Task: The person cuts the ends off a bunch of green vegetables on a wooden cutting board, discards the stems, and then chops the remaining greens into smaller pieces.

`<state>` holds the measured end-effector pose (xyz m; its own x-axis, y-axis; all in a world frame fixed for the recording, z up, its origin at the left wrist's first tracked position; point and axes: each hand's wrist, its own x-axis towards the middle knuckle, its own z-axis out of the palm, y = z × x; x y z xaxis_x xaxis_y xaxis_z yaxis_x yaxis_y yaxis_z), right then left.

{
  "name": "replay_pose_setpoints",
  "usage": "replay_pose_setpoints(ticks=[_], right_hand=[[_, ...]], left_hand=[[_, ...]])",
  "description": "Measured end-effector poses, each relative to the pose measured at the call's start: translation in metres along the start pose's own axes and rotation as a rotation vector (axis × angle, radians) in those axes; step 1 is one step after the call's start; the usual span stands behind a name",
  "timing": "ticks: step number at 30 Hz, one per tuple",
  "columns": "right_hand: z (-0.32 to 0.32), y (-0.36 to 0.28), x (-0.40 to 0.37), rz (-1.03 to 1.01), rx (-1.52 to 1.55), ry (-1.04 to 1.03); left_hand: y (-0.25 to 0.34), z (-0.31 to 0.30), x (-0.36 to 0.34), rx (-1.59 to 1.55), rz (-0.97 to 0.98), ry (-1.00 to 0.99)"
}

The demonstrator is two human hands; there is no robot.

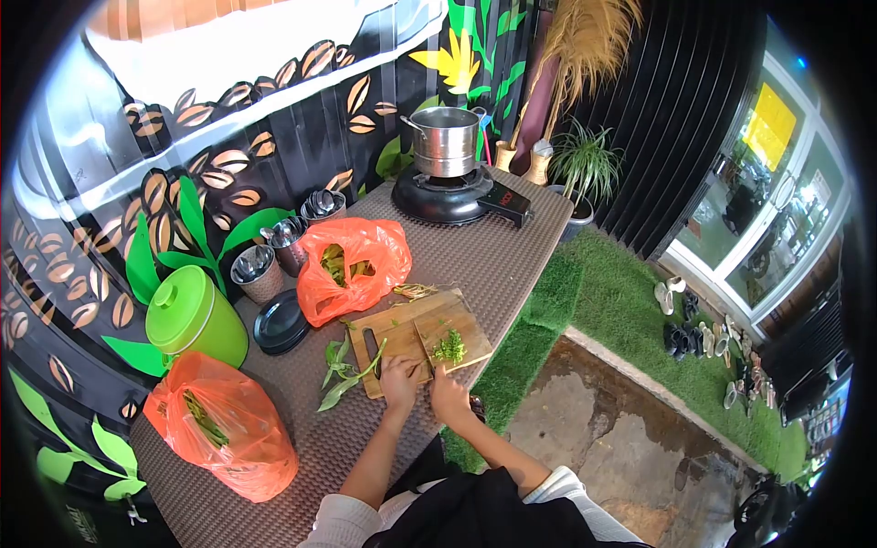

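Note:
A wooden cutting board (396, 343) lies near the table's front edge. My right hand (448, 398) is closed around the handle of a knife (424, 345), whose thin blade points away from me across the board. Just left of the blade, my left hand (399, 380) rests on the board with its fingers curled together; what they hold, if anything, is hidden. Finely chopped greens (449, 347) form a small heap to the right of the knife. Leafy green stalks (340, 370) lie on the table beside the board's left end.
Orange plastic bags with greens, one behind the board (388, 251) and one at left (251, 457), stand on the table (338, 438). Near the wall are a green lidded container (196, 320), dark plates (280, 321) and cutlery cups. A metal pot (445, 146) sits on a black stove (438, 199).

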<state>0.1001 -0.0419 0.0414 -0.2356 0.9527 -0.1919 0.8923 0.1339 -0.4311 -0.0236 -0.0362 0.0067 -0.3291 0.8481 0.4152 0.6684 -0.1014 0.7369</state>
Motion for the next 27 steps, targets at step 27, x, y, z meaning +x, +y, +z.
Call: replay_pose_setpoints(ticks=[27], right_hand=[[-0.008, -0.005, -0.003, -0.011, -0.035, -0.030]], left_hand=[[0.003, 0.004, 0.005, 0.035, -0.017, -0.024]])
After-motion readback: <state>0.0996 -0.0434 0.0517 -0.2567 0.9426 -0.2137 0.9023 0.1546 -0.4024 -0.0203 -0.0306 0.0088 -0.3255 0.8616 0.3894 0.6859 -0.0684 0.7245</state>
